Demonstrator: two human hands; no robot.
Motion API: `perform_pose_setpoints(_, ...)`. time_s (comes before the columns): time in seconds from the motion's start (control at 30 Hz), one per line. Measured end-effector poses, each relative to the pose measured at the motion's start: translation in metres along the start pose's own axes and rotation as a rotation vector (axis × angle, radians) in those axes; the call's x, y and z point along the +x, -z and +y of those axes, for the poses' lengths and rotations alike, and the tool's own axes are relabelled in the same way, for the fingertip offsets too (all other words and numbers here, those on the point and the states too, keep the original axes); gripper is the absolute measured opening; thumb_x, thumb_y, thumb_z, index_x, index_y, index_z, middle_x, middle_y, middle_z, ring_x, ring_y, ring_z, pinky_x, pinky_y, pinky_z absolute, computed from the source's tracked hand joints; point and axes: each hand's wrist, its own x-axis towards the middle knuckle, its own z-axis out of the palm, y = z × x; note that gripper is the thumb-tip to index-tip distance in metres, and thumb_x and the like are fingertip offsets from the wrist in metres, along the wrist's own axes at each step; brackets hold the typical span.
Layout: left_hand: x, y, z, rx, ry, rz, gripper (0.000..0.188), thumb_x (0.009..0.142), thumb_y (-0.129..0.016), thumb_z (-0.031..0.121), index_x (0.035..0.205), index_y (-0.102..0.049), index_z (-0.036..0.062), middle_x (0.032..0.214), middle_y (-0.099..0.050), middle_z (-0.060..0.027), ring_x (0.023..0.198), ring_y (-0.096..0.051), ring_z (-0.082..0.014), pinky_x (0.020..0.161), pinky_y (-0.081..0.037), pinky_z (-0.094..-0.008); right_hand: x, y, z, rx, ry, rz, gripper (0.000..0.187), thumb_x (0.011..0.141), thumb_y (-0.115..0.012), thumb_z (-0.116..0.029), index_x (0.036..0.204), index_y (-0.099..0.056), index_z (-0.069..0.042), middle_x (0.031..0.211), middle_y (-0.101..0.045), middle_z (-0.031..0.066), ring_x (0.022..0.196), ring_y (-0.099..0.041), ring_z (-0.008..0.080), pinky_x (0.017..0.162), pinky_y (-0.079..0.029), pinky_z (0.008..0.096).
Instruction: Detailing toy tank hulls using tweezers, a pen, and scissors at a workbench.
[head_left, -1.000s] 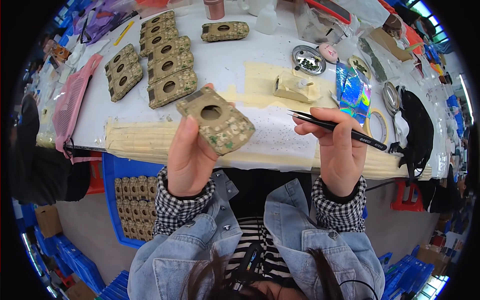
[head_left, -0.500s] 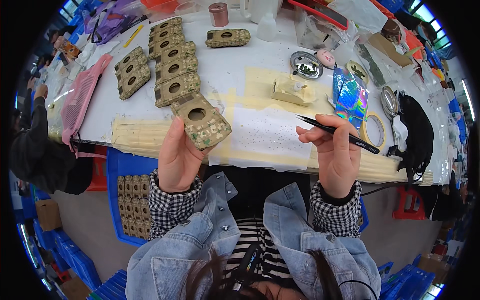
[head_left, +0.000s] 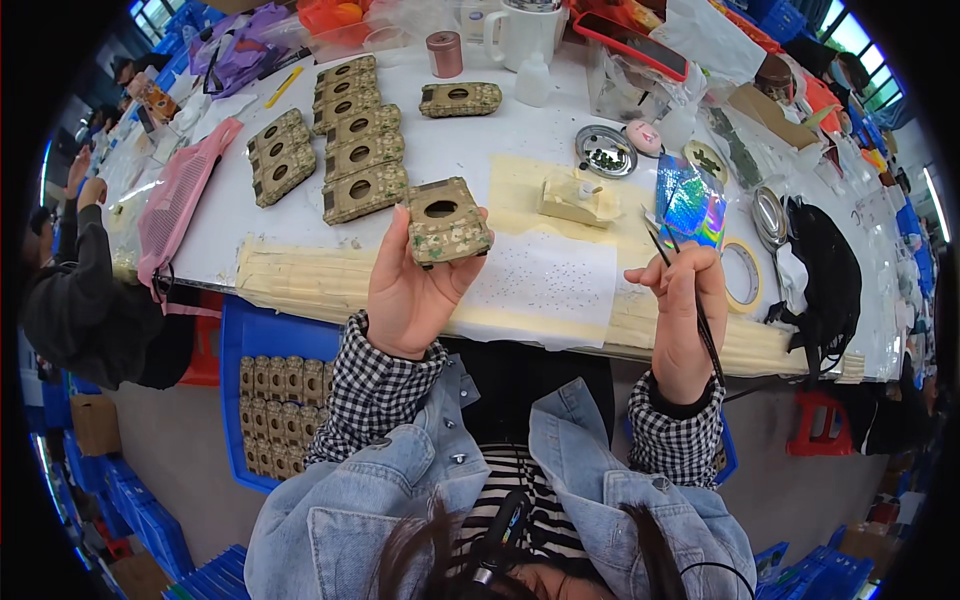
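Note:
My left hand holds a camouflage model tank hull, fingers and thumb around its sides. The hull has a round hole in its top and sits above the left edge of a white sheet dotted with tiny specks. My right hand is closed round a pair of black tweezers. Their tips point up and away, apart from each other, above the table right of the sheet. Nothing can be made out between the tips.
More tank hulls stand overlapping at the left, beside a smaller group. A tape-covered block, a round metal dish of dark green bits, iridescent film and a tape roll lie right. A blue tray holds several hulls below.
My left hand has moved right with the hull, which is turned more level. The tweezers have swung from pointing left to pointing up and away in my right hand.

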Motion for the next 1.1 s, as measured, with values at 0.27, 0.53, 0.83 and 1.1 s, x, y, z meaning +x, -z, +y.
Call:
perform_pose_setpoints(0.27,0.001,0.006,-0.001,-0.037,0.021,0.051,0.06,0.096,-0.037,0.04,0.138,-0.025,-0.0006,0.121,-0.048,-0.0245,0.107,-0.055,-0.0328,0.091,-0.051,-0.0356,0.008,0.004,0.005,-0.08,-0.002,0.009,0.011,0.095,-0.043,-0.01,0.089,-0.047,-0.002,0.083,-0.048,0.0054,0.081,-0.053,0.0145,0.083,-0.045,0.0323)
perform_pose_setpoints(0.53,0.0,0.009,0.002,-0.051,0.03,0.067,0.062,0.097,-0.034,0.042,0.14,-0.019,0.0001,0.123,-0.047,-0.0252,0.107,-0.055,-0.0339,0.089,-0.052,-0.0376,0.016,0.018,-0.003,-0.217,0.042,0.015,0.015,0.094,-0.045,-0.014,0.089,-0.05,0.0,0.084,-0.049,0.0065,0.083,-0.052,0.0148,0.082,-0.044,0.0304)
perform_pose_setpoints(0.83,0.001,0.009,0.004,-0.202,0.071,-0.059,0.069,0.095,-0.038,0.043,0.142,-0.011,-0.0005,0.125,-0.042,-0.0277,0.111,-0.05,-0.0361,0.094,-0.048,-0.0372,0.043,0.003,-0.012,-0.9,0.266,-0.004,0.013,0.078,-0.063,0.002,0.091,-0.065,-0.002,0.073,-0.056,0.0099,0.07,-0.054,0.0209,0.062,-0.042,0.0279)
perform_pose_setpoints(1.1,0.005,0.007,-0.001,-0.182,0.056,0.001,0.067,0.096,-0.038,0.041,0.14,-0.014,-0.0029,0.125,-0.042,-0.0279,0.11,-0.052,-0.0359,0.094,-0.049,-0.0368,0.067,-0.012,0.021,-1.075,0.485,-0.059,0.021,0.068,-0.073,-0.005,0.088,-0.066,-0.004,0.076,-0.059,0.0096,0.073,-0.056,0.0249,0.064,-0.045,0.033)
